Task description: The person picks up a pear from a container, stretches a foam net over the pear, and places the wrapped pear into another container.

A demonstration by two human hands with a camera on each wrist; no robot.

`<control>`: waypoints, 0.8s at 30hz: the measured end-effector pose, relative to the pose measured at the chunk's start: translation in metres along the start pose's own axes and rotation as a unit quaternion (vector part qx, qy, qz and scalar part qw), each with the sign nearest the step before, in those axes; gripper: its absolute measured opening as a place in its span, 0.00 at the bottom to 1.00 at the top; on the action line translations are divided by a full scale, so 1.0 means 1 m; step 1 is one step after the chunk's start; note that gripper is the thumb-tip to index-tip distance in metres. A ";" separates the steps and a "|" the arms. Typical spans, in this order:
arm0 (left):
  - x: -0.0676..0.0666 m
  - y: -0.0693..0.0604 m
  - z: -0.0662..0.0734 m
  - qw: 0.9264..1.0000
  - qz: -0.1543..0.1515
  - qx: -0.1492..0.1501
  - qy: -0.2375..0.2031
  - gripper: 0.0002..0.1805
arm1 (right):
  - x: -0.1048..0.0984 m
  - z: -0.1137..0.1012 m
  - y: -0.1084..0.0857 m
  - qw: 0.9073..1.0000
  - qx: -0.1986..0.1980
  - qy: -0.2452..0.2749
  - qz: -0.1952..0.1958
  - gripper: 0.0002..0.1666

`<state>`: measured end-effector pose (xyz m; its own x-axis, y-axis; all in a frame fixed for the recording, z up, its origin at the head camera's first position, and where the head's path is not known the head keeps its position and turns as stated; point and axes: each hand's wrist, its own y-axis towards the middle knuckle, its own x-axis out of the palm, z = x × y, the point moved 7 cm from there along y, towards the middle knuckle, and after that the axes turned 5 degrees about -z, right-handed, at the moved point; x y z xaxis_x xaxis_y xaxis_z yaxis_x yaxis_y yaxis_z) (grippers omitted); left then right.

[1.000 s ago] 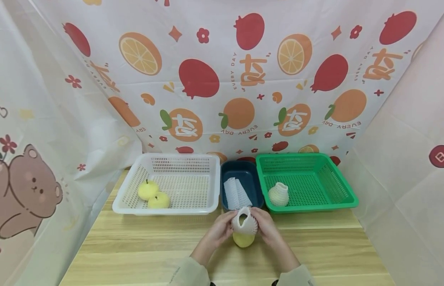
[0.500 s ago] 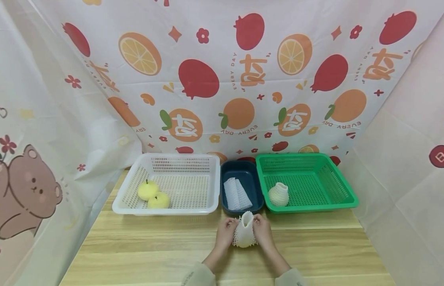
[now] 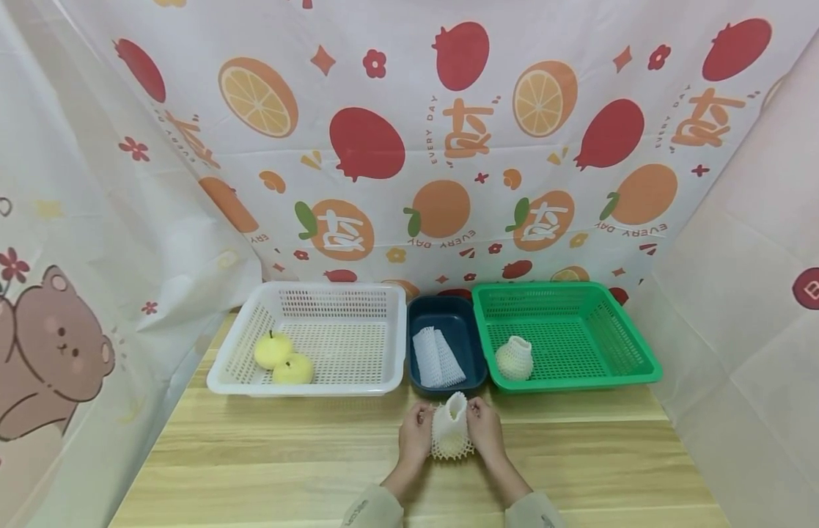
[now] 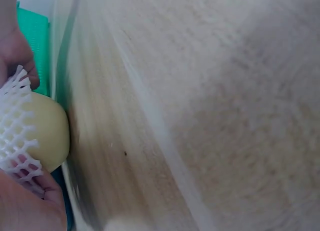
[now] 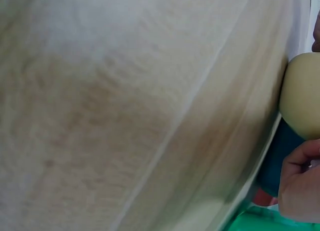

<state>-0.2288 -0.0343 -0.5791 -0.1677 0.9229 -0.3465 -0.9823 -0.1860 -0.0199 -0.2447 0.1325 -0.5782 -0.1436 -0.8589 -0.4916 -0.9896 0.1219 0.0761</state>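
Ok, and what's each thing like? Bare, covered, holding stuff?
Held fruit, lower part bare
Net around it, open at the top
Left hand, pinching that net
Right hand, pinching that net
White basket, holding two bare fruits
Blue tray, holding two flat nets
Green basket, holding one netted fruit

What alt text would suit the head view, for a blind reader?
A left hand and a right hand hold a white foam net over a yellow fruit at a wooden table. Behind, left to right: a white basket with two yellow fruits, a dark blue tray with foam nets, and a green basket with one netted fruit.
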 end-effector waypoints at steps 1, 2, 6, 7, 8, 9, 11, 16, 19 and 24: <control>0.000 0.000 -0.001 1.000 -0.001 -0.001 -0.001 0.07 | 0.001 0.002 0.001 1.000 0.002 0.006 -0.005 0.08; 0.000 0.000 -0.002 1.000 -0.001 -0.002 -0.005 0.07 | 0.002 0.004 0.001 1.000 0.003 0.014 -0.011 0.09; 0.001 -0.001 -0.006 1.000 -0.004 -0.013 -0.024 0.06 | 0.007 0.013 0.003 0.997 0.027 0.062 -0.048 0.11; 0.001 -0.001 -0.008 0.999 -0.004 -0.018 -0.031 0.06 | 0.008 0.015 0.003 0.995 0.034 0.074 -0.058 0.12; 0.001 -0.001 -0.009 0.999 -0.004 -0.022 -0.036 0.06 | 0.009 0.017 0.004 0.993 0.041 0.083 -0.067 0.13; 0.001 -0.001 -0.011 0.999 -0.005 -0.027 -0.038 0.06 | 0.010 0.019 0.004 0.992 0.049 0.090 -0.075 0.13; 0.001 -0.001 -0.013 0.999 -0.006 -0.032 -0.040 0.06 | 0.011 0.021 0.005 0.990 0.054 0.096 -0.084 0.14; 0.002 -0.001 -0.018 0.999 -0.008 -0.033 -0.032 0.07 | 0.013 0.025 0.005 0.989 0.055 0.102 -0.089 0.15; 0.003 -0.001 -0.019 1.000 -0.006 -0.020 -0.023 0.06 | 0.014 0.028 0.004 0.989 0.056 0.103 -0.091 0.15; 0.002 0.001 -0.019 1.000 0.002 0.012 0.008 0.05 | 0.015 0.033 0.006 0.992 0.046 0.082 -0.087 0.17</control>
<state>-0.2288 -0.0391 -0.5978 -0.1704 0.9166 -0.3616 -0.9835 -0.1810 0.0046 -0.2532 0.1368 -0.6134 0.0241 -0.9392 -0.3426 -0.9968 0.0034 -0.0796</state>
